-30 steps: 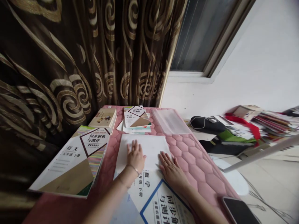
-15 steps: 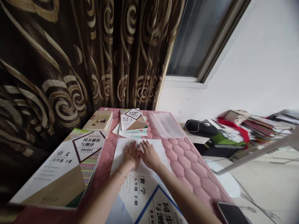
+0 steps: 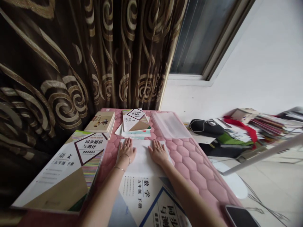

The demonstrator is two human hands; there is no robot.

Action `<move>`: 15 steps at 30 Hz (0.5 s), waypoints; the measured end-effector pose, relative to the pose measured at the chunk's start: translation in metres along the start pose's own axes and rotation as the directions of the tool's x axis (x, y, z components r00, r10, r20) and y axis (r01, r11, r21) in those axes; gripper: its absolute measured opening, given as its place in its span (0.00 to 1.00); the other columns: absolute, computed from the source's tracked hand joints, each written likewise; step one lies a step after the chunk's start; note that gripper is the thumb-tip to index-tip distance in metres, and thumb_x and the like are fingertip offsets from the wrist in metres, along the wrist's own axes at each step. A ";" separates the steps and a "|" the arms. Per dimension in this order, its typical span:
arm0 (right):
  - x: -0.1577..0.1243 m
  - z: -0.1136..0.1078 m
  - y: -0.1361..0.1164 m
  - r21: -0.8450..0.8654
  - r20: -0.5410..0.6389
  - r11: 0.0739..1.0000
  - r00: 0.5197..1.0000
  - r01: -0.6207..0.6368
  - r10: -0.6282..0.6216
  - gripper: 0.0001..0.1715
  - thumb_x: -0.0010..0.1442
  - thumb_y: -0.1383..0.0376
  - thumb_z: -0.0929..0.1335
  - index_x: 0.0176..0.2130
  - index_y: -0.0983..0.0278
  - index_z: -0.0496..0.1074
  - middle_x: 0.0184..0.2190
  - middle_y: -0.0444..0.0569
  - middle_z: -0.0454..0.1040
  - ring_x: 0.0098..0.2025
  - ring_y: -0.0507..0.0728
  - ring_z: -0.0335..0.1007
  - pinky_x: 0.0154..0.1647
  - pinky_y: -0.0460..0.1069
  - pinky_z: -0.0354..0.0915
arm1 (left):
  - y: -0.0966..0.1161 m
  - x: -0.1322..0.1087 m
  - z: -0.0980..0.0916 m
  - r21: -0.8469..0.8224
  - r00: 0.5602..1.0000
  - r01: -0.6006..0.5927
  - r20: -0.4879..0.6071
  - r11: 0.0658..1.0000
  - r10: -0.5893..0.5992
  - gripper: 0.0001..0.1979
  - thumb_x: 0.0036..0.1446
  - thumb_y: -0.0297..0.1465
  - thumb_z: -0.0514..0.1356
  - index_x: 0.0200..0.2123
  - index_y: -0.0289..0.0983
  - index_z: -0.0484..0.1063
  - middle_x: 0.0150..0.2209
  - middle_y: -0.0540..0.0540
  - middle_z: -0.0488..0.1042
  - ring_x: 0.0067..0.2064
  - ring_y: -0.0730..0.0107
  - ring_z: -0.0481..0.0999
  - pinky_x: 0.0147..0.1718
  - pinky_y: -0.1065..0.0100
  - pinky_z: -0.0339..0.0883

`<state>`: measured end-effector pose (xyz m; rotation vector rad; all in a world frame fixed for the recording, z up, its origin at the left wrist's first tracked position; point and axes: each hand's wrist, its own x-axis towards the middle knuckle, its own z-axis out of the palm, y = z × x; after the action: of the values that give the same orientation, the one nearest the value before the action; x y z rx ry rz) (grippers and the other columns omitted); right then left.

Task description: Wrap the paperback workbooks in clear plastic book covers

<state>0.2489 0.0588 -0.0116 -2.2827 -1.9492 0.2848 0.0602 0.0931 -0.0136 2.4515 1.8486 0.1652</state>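
My left hand [image 3: 127,152], a thin bracelet at its wrist, lies flat on the left side of a plain white sheet [image 3: 142,160]. On the sheet's right side rests my right hand [image 3: 159,152], palm down with fingers stretched out. Neither hand grasps anything. Closer to me, between my forearms, is a workbook [image 3: 132,192] with a blue and white cover, its print turned sideways. The sheet meets the workbook's far edge; whether they are joined I cannot tell.
A stack of workbooks [image 3: 59,176] stands at the left, with small tan books [image 3: 100,121] behind. More workbooks [image 3: 133,121] and a translucent sleeve [image 3: 171,124] lie at the pink table's [image 3: 201,170] far end. A phone [image 3: 240,216] sits near right.
My hands have moved apart from the middle of the white sheet, the left one toward its left edge and the right one toward its right edge.
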 end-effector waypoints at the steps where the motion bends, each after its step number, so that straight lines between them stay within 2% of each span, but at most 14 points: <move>1: 0.000 -0.001 0.007 -0.011 -0.009 1.000 1.000 -0.023 0.023 0.40 0.68 0.50 0.48 0.69 0.74 0.45 0.70 0.56 0.43 0.71 0.60 0.34 0.69 0.59 0.34 | -0.002 0.000 -0.001 0.008 1.000 0.023 0.000 1.000 -0.023 0.33 0.64 0.39 0.41 0.68 0.31 0.46 0.70 0.41 0.45 0.70 0.59 0.45 0.67 0.48 0.36; 7: -0.002 0.000 0.026 -0.050 -0.047 0.996 0.996 -0.079 0.077 0.42 0.68 0.50 0.48 0.68 0.77 0.45 0.69 0.60 0.45 0.71 0.63 0.37 0.68 0.62 0.34 | -0.006 -0.002 -0.008 0.014 0.987 0.163 0.003 0.986 -0.163 0.33 0.63 0.40 0.43 0.68 0.30 0.49 0.69 0.38 0.50 0.69 0.54 0.47 0.66 0.43 0.37; 11: 0.000 -0.003 0.022 -0.071 -0.025 0.994 0.996 -0.088 0.086 0.43 0.68 0.50 0.48 0.68 0.77 0.46 0.69 0.62 0.45 0.71 0.65 0.37 0.67 0.65 0.33 | 0.002 -0.002 -0.006 0.042 0.964 0.256 -0.081 0.966 -0.253 0.31 0.63 0.37 0.43 0.67 0.30 0.51 0.67 0.33 0.52 0.69 0.46 0.47 0.63 0.34 0.33; 13: 0.002 -0.007 0.014 -0.088 -0.034 0.991 0.994 -0.102 0.100 0.42 0.68 0.51 0.49 0.67 0.79 0.47 0.69 0.64 0.46 0.70 0.67 0.37 0.67 0.67 0.32 | 0.011 0.000 -0.004 0.053 0.978 0.187 -0.102 0.981 -0.181 0.31 0.62 0.31 0.44 0.68 0.32 0.49 0.68 0.34 0.50 0.70 0.46 0.43 0.62 0.32 0.33; 15: 0.004 -0.010 0.000 -0.077 -0.045 0.993 0.996 -0.084 0.081 0.41 0.68 0.52 0.50 0.67 0.79 0.47 0.68 0.66 0.47 0.70 0.68 0.38 0.67 0.67 0.34 | 0.020 0.004 -0.003 0.031 0.998 -0.002 -0.063 1.000 0.004 0.33 0.59 0.24 0.45 0.68 0.38 0.46 0.70 0.42 0.46 0.71 0.51 0.40 0.63 0.34 0.33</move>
<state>0.2517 0.0635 -0.0020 -2.4023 -1.8815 0.1696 0.0798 0.0918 -0.0083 2.4979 1.8865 0.2179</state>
